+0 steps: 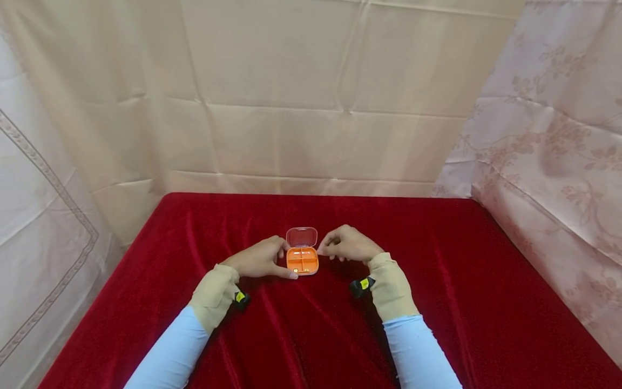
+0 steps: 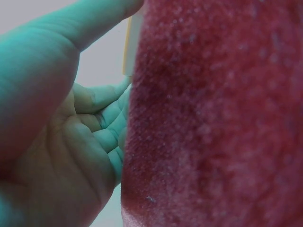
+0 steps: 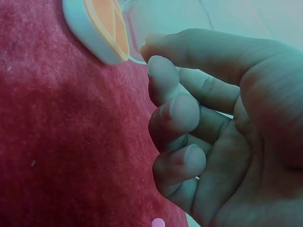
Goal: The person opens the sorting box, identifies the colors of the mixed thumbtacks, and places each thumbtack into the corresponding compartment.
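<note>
An orange pill box [image 1: 302, 261] with several compartments stands on the red cloth, its clear lid [image 1: 302, 236] raised at the back. A few tiny pale pieces lie in its compartments. My left hand [image 1: 262, 258] holds the box from the left, thumb at the front corner and fingers at the back; the left wrist view catches only a sliver of the box [image 2: 132, 45] between them. At the box's right edge is my right hand [image 1: 351, 243]. Its fingers are curled, and thumb and index tips meet; no object shows between them in the right wrist view.
Red velvet cloth [image 1: 437, 302] covers the table. A small pink disc [image 3: 158, 222] lies low in the right wrist view. Beige curtain [image 1: 311, 108] hangs behind the table, with a floral curtain [image 1: 559, 135] to the right. Both wrists carry small black devices.
</note>
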A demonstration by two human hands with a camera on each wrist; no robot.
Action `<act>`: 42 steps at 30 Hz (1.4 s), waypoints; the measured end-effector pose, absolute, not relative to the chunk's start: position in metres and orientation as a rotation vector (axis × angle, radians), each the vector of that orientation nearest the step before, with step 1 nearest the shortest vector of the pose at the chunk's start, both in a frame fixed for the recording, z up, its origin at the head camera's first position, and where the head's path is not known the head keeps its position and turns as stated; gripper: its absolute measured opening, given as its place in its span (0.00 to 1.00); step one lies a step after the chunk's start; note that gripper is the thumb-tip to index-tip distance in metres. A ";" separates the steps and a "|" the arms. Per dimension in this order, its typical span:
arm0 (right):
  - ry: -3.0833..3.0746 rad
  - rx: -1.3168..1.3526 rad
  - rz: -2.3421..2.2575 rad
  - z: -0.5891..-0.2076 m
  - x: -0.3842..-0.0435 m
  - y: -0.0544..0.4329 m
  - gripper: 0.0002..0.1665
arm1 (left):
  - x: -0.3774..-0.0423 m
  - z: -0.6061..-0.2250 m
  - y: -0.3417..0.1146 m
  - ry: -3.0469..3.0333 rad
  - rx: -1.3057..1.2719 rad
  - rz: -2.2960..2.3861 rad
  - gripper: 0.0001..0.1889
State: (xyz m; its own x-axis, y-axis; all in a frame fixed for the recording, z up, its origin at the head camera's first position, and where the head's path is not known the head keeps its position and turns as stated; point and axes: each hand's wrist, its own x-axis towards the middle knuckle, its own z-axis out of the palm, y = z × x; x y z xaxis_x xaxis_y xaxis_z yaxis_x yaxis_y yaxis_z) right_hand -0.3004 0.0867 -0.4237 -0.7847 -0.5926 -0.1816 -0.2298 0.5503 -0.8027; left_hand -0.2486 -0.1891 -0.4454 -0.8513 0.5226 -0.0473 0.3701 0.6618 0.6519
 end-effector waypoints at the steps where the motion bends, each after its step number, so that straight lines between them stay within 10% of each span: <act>1: 2.353 -0.665 -1.130 -0.424 -0.301 0.088 0.05 | -0.249 -0.445 -0.189 2.649 0.725 0.960 0.32; 42: 2.443 -0.520 -1.232 -0.421 -0.314 0.133 0.12 | -0.253 -0.449 -0.192 2.647 0.721 0.963 0.33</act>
State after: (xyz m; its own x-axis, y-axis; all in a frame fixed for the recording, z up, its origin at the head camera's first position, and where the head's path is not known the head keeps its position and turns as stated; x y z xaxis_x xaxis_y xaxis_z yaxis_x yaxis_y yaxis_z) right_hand -0.3140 0.1331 -0.4211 -0.8695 -0.4716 -0.1467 -0.1625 0.5536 -0.8167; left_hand -0.2526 -0.1922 -0.4492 -0.8513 0.5223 -0.0492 0.3685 0.6622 0.6525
